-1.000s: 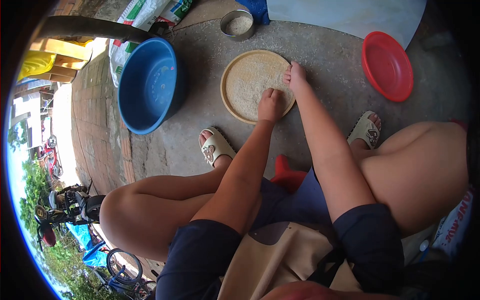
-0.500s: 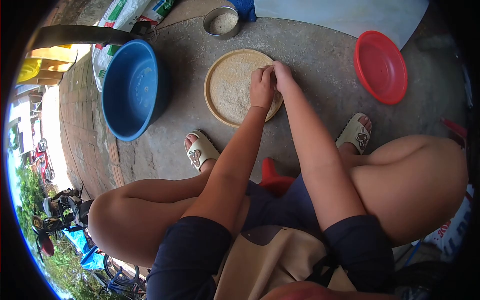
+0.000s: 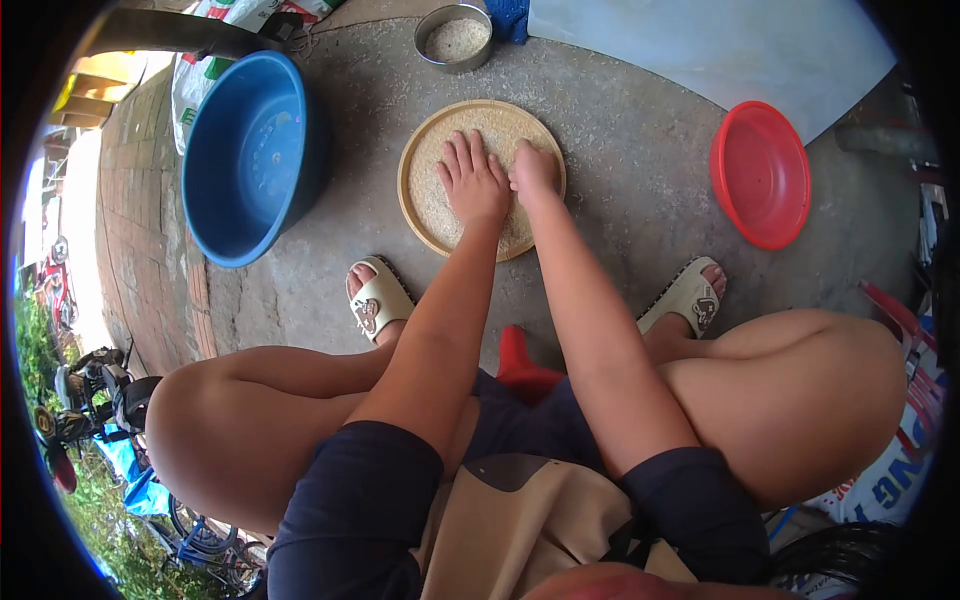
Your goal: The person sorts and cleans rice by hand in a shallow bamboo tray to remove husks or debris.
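Note:
A round woven bamboo tray [image 3: 405, 196] lies on the ground in front of me with a layer of pale, rice-like grains [image 3: 432, 148] spread over it. My left hand [image 3: 472, 180] rests flat on the grains, fingers spread and pointing away from me. Close beside it, over the right part of the tray, my right hand [image 3: 533, 170] is closed with its fingers curled in. Whatever those fingers may hold is hidden.
Beyond the tray stands a metal bowl [image 3: 453, 38] of similar grains. A large blue basin [image 3: 245, 160] is on the left, a red basin [image 3: 762, 175] on the right. Grains are scattered over the concrete floor [image 3: 620, 150]. Sandalled feet flank the tray.
My hands were together over the tray's right side. My left hand has moved left and spread flat on the grains; my right hand has come slightly left and nearer, staying closed.

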`<state>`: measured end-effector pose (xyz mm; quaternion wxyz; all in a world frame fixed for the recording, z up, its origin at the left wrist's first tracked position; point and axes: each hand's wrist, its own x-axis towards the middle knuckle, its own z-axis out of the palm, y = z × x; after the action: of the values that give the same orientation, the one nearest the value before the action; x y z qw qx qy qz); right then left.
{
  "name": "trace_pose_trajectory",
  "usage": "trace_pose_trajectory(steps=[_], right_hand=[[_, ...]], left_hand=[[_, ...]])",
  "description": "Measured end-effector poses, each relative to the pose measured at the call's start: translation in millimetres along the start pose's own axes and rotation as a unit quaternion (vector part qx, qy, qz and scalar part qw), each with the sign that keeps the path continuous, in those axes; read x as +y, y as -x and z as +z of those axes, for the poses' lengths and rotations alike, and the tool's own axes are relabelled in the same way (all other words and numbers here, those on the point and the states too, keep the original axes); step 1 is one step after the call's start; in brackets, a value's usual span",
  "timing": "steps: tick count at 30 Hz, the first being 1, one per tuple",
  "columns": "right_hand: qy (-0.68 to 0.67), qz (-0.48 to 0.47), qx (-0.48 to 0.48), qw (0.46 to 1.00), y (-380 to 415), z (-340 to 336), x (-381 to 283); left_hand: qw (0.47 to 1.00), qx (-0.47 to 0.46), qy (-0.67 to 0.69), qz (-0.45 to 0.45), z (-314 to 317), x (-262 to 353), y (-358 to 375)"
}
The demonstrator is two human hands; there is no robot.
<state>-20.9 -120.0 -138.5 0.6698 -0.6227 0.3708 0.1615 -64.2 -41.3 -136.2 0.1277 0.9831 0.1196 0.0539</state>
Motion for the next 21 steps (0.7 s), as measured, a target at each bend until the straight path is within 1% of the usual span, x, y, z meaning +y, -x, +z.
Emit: trace_pose_trajectory(steps=[1, 2, 4, 5, 6, 8, 9, 10, 12, 14, 16, 18, 19, 20, 21], right_hand=[[-0.102, 0.084, -0.006, 0.991, 14.3, 5.1, -12.5], [-0.092, 0.081, -0.01, 0.992, 17.8, 10.7, -17.6], [-0.268, 0.163, -0.05, 0.948, 17.1, 18.7, -22.2], [-0.316, 0.153, -0.097, 0.931, 13.7, 20.2, -27.2], [-0.305, 0.154, -0.1, 0.935, 11.2, 22.2, -35.4], [-0.434, 0.159, -0.087, 0.883, 7.0, 28.5, -57.2], [-0.443, 0.14, -0.107, 0.879, -0.4, 28.8, -62.6], [-0.437, 0.141, -0.11, 0.882, -6.4, 29.6, -67.3], [-0.47, 0.145, -0.053, 0.869, -17.1, 34.6, -79.8], [-0.461, 0.146, -0.066, 0.873, -28.4, 43.6, -96.8], [-0.464, 0.093, -0.111, 0.874, -24.8, 58.4, -128.4], [-0.355, 0.02, -0.259, 0.898, -10.2, 67.9, -164.0], [-0.352, 0.023, -0.26, 0.899, 9.6, 72.6, -187.9], [-0.284, 0.043, -0.174, 0.942, 37.2, 76.0, -212.0], [-0.215, 0.062, -0.085, 0.971, 52.6, 75.2, -222.1]], left_hand=[[1.0, -0.003, -0.013, -0.001, 1.4, -0.7, -0.6], [1.0, 0.0, -0.008, -0.011, 2.2, -1.2, -1.3], [1.0, 0.006, -0.002, -0.002, 2.5, -2.1, -1.3], [1.0, 0.009, 0.002, -0.014, 3.0, -2.2, -1.5], [1.0, 0.0, 0.003, -0.015, -0.2, -1.1, -2.3], [1.0, -0.007, 0.007, -0.026, -6.3, 1.5, -3.5], [1.0, -0.01, 0.002, -0.023, -9.1, 3.4, -4.3], [1.0, -0.012, -0.003, -0.02, -11.6, 4.6, -5.3], [1.0, -0.008, 0.005, -0.024, -14.0, 4.8, -5.9], [0.999, -0.02, 0.018, -0.023, -15.9, 4.9, -7.6], [0.999, -0.021, 0.009, -0.029, -15.1, 3.6, -9.2], [0.999, -0.018, 0.019, -0.025, -14.9, 3.5, -8.5], [0.999, -0.02, 0.017, -0.025, -15.2, 3.2, -8.9], [0.999, -0.021, 0.018, -0.029, -15.3, 3.2, -8.7], [0.999, -0.021, 0.018, -0.028, -15.6, 3.1, -8.3]])
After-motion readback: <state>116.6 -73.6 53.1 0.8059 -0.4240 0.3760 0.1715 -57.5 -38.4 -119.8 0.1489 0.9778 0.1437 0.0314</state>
